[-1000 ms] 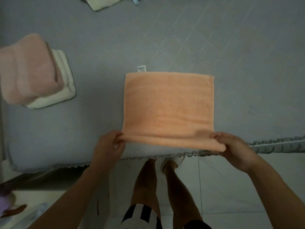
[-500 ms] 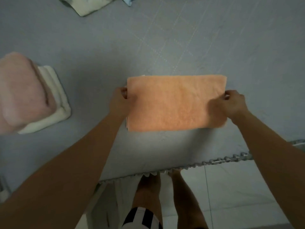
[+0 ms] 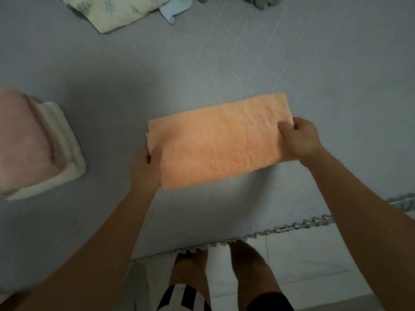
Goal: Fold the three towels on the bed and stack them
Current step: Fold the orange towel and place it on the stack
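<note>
While my left hand (image 3: 146,167) pinches the orange towel's (image 3: 221,140) seven o'clock corner and my right hand (image 3: 299,140) grips its three o'clock end on the bed (image 3: 134,86), I should, I judge, fold end to end squarely before stacking it at nine o'clock.

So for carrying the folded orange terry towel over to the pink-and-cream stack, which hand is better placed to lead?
Probably the left hand: it grips the folded orange terry towel's end nearest the pink folded towel on the cream one. The right hand holds the far end.
</note>
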